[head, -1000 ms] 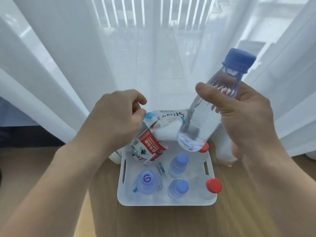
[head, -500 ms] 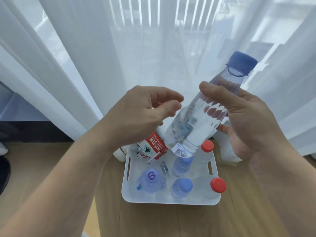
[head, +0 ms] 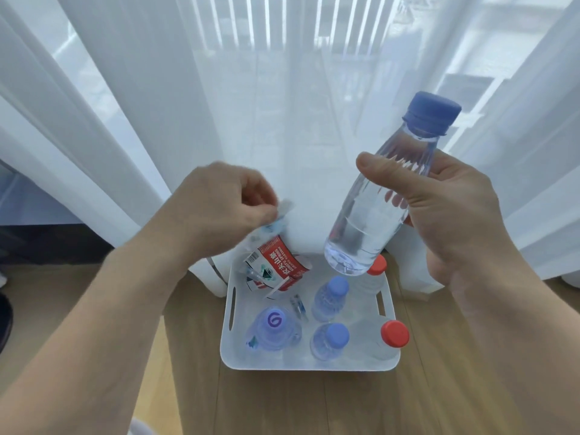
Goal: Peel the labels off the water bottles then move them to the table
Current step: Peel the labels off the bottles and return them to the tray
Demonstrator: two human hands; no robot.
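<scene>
Bottle [head: 376,211], clear, no label, blue cap [head: 431,113], up in the air over far right corner of tray [head: 232,340], tilted w/ cap up & to the right, base down toward the tray. Some water inside. Gripped round the middle by R hand [head: 455,221], thumb across the front, fingertips visible thru the plastic

L hand [head: 219,208] apart from R hand & clear of the bottle, over far left corner of tray, fingers curled, pinching a pale loose label [head: 279,218] hanging down from them. Under it a red label [head: 277,268], crumpled, inside tray at far left corner; can't tell whether touching the pale one

Upright inside tray: purple-cap bottle [head: 274,321] at near left corner, middle blue-cap bottle [head: 331,295] approx in the centre, front blue-cap bottle [head: 331,340] by mid near edge, far red-cap bottle [head: 376,265] at far right corner, partly hidden behind base of the held one, near red-cap bottle [head: 394,334] at near right corner. Small clear scrap [head: 298,304] betw. purple-cap bottle & middle blue-cap bottle

Tray white, slot handles in L & R walls, on wood surface [head: 282,403]. White sheer curtain [head: 282,120] behind, hem down to the wood just past far edge of tray
</scene>
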